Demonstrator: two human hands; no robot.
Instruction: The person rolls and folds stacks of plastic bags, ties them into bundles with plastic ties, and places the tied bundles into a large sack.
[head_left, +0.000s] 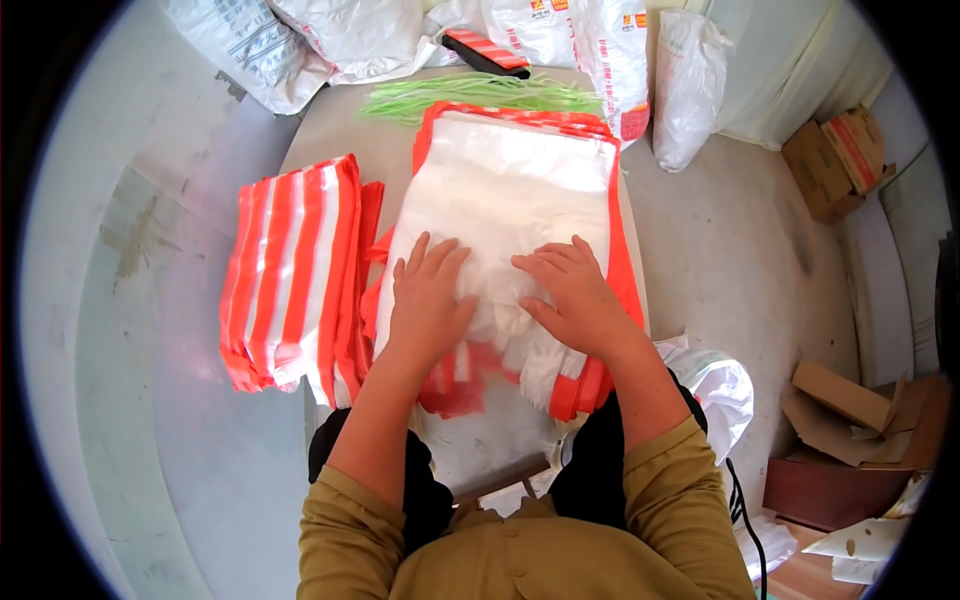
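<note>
A stack of white plastic bags with red edges lies on the table in front of me, with crumpled handles toward my lap. My left hand rests on the left part of the top bag, fingers spread and palm down. On its right part lies my right hand, its fingers also stretched out and apart. Neither hand grips anything. Left of the stack hangs a folded pile of red-and-white striped bags, partly over the table edge.
Green plastic strips lie across the table's far end. Behind them is a black-and-red striped bundle. White sacks stand along the back. At the right are cardboard boxes and an opened carton. A black cable hangs beside my right leg.
</note>
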